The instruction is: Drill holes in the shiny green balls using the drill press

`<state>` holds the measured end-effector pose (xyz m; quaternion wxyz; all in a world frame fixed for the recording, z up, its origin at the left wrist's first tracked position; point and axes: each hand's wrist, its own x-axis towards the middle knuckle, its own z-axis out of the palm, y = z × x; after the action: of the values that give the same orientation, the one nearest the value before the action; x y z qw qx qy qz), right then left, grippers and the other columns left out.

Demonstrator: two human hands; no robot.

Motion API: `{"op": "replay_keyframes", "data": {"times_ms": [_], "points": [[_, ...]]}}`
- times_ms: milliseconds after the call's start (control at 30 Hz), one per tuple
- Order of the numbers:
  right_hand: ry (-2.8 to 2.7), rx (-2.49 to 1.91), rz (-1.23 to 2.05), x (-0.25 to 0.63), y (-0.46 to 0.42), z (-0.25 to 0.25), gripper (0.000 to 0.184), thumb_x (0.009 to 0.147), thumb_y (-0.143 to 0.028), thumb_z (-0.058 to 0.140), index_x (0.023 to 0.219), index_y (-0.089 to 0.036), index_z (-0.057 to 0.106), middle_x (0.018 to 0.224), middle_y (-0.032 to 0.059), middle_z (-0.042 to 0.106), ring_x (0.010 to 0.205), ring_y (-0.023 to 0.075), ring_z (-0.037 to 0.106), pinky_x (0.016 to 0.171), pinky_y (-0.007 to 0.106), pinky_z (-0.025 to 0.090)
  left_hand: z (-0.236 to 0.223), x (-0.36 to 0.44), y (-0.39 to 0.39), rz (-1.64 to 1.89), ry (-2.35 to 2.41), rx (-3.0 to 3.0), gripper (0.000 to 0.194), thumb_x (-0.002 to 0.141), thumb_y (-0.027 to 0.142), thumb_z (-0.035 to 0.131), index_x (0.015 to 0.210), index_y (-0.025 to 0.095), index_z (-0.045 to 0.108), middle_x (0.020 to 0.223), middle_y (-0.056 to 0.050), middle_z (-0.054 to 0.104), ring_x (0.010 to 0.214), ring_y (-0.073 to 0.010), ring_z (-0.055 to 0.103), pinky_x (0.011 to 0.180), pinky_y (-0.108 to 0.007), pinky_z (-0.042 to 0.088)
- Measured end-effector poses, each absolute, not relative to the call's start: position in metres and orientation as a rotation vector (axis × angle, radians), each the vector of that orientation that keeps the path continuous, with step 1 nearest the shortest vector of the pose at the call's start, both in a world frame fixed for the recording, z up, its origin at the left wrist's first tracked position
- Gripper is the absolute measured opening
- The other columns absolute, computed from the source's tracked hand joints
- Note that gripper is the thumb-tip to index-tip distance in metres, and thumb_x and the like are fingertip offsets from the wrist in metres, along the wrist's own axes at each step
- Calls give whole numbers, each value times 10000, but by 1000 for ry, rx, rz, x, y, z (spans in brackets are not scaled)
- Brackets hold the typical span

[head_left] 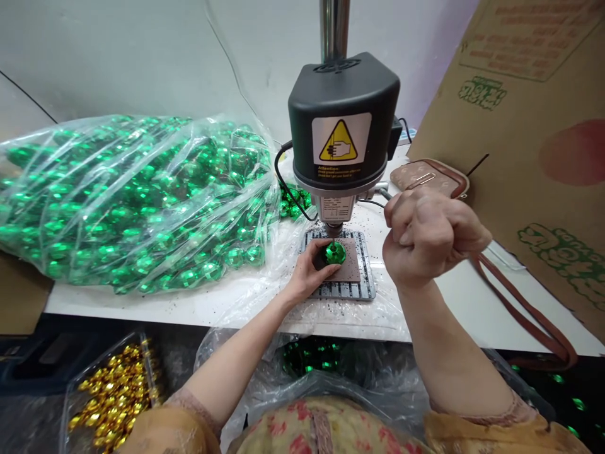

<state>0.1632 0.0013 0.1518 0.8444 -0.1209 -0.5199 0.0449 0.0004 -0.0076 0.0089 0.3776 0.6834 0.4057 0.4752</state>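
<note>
Between the thumb and fingers of my left hand (314,266) sits a shiny green faceted ball (335,253), held on a brownish square board (352,271) right under the chuck of a small black drill press (344,120). The bit appears to meet the top of the ball. My right hand (428,236) is closed in a fist, raised to the right of the drill head. A metal lever (382,188) runs from the press toward that fist, and the part inside the fingers is hidden. Below the board lies the slotted metal base (368,291), sprinkled with dark shavings.
A big clear bag (142,208) of green balls covers the table's left side. At right are a brown purse (430,173), its strap (524,309) and a cardboard box (529,145). Gold balls (116,397) fill a clear bin at lower left. Plastic sheeting drapes over the front edge.
</note>
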Motion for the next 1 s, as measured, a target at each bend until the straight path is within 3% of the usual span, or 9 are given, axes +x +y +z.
{"op": "replay_keyframes", "data": {"times_ms": [767,900,1000], "points": [[-1221,-212,29,169,1,128,537,847,-188,626,532,-192,192,434,-70,234,348,59,217,387,321,241,3,-1,-5,1228,1022,1739,513,843,418,830,1265,221,617,1211,-93,709,1138,-267,692,1014,-437,562],[-1094,-357,178,166,-2,152,558,885,-261,654,506,-197,250,437,-68,234,379,60,223,418,310,205,5,1,-6,1233,1043,1734,505,830,402,840,1246,214,625,1191,-93,719,1124,-270,698,1011,-441,563],[-1047,-431,328,165,0,180,530,895,-316,690,509,-215,342,429,-80,290,388,66,281,420,297,238,3,2,-5,1229,1068,1702,499,822,397,846,1230,207,629,1168,-95,728,1099,-269,702,996,-438,566]]}}
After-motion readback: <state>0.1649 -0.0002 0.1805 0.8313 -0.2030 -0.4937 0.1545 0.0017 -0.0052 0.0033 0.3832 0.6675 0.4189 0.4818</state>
